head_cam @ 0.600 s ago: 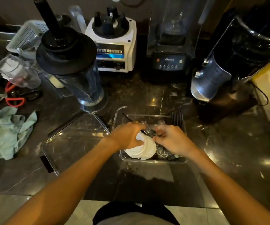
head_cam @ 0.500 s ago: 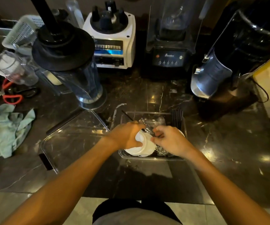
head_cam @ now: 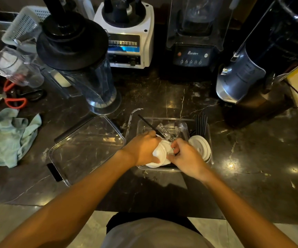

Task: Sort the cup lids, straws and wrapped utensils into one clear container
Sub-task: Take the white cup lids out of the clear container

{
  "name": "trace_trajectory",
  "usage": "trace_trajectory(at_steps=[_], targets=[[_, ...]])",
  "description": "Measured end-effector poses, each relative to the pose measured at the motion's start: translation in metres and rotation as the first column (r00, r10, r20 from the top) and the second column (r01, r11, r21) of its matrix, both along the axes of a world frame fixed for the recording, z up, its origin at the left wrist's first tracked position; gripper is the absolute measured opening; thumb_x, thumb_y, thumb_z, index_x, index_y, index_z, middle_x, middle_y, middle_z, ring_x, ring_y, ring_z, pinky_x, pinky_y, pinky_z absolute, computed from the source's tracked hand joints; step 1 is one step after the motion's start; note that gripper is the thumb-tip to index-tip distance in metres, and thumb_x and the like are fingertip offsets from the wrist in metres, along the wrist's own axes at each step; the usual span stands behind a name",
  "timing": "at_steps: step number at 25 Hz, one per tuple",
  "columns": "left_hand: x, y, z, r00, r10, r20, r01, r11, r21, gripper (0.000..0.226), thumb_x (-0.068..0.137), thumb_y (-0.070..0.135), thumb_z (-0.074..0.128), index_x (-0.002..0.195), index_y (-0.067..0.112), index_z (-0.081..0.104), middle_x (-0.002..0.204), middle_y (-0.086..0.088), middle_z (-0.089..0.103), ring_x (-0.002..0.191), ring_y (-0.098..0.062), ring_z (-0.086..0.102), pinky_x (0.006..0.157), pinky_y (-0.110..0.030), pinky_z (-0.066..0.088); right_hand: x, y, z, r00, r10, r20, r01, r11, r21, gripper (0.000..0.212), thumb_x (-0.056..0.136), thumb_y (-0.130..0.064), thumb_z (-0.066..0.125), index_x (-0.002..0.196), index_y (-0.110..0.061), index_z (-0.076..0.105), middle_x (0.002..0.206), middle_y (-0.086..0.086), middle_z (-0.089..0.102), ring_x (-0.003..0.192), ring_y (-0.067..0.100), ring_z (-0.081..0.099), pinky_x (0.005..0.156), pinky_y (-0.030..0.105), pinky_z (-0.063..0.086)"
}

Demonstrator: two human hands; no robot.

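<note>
A clear rectangular container point(head_cam: 167, 119) sits on the dark marble counter in front of me. Inside, my left hand point(head_cam: 142, 148) grips a stack of white cup lids point(head_cam: 162, 152) at the container's left. My right hand point(head_cam: 185, 156) pinches the same stack from the right. Another white lid stack point(head_cam: 200, 146) stands on edge at the container's right side. Black straws point(head_cam: 201, 123) lean in the far right corner, and one black straw point(head_cam: 148, 123) slants across the far left. Clear wrapped utensils point(head_cam: 169, 130) lie in the middle, partly hidden by my hands.
The container's clear flat lid point(head_cam: 85, 145) lies to the left. A blender jar point(head_cam: 83, 68) stands behind it, with two blender bases point(head_cam: 128, 36) and a grinder point(head_cam: 252, 68) along the back. A green cloth point(head_cam: 6, 136) and red scissors point(head_cam: 10, 99) lie far left.
My right hand has shifted left onto the lid stack, uncovering the second lid stack at the container's right. My left hand keeps its grip.
</note>
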State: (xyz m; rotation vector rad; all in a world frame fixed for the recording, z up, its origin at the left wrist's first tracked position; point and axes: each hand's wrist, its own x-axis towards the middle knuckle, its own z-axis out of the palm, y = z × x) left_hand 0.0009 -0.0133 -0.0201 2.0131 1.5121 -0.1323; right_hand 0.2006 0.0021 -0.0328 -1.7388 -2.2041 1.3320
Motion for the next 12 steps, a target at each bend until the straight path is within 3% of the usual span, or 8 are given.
trace_trajectory(at_steps=[2,4,7,9,12], targets=[[-0.001,0.004,0.0,0.999,0.028,0.024,-0.029,1.0,0.005,0.068,0.078,0.047,0.083,0.131,0.011,0.058,0.129,-0.008,0.055,0.123,-0.025,0.051,0.095,-0.032,0.041,0.0,-0.002,-0.003,1.0,-0.007,-0.026,0.006,0.999,-0.048,0.014,0.092,-0.017,0.071,0.103,-0.023,0.065,0.094,-0.007,0.069,0.087,0.012,0.066,0.075,0.029,0.054],[-0.002,0.006,0.0,0.987,0.101,0.127,-0.098,0.995,-0.032,0.061,0.077,0.047,0.085,0.121,0.014,0.06,0.121,-0.004,0.056,0.119,-0.022,0.051,0.087,-0.028,0.036,0.001,-0.003,-0.004,0.996,-0.009,-0.092,-0.002,0.993,-0.122,0.02,0.09,-0.012,0.069,0.104,-0.026,0.068,0.092,-0.007,0.073,0.086,0.01,0.07,0.08,0.035,0.059],[-0.002,0.005,0.003,0.88,0.293,0.374,-0.248,0.955,-0.165,0.046,0.081,0.035,0.085,0.114,0.018,0.059,0.113,0.0,0.06,0.107,-0.019,0.059,0.075,-0.029,0.046,0.003,-0.002,0.004,0.964,-0.091,-0.252,0.007,0.949,-0.315,0.028,0.094,-0.006,0.067,0.115,-0.025,0.064,0.105,-0.004,0.073,0.087,0.01,0.074,0.072,0.025,0.059],[-0.004,0.007,0.003,0.821,0.368,0.437,-0.314,0.93,-0.194,0.044,0.081,0.031,0.086,0.114,0.017,0.061,0.11,-0.001,0.066,0.1,-0.018,0.064,0.073,-0.028,0.052,0.005,0.002,0.007,0.943,-0.146,-0.298,0.009,0.909,-0.417,0.026,0.096,-0.011,0.067,0.12,-0.021,0.063,0.11,0.001,0.073,0.091,0.012,0.076,0.075,0.024,0.058],[-0.007,0.008,0.005,0.703,0.489,0.516,-0.384,0.872,-0.302,0.042,0.08,0.026,0.087,0.114,0.015,0.065,0.106,0.001,0.071,0.094,-0.013,0.068,0.07,-0.018,0.056,0.007,0.007,0.01,0.897,-0.266,-0.353,0.069,0.874,-0.482,0.028,0.095,-0.031,0.072,0.118,-0.017,0.066,0.107,0.005,0.076,0.091,0.02,0.076,0.084,0.038,0.059]])
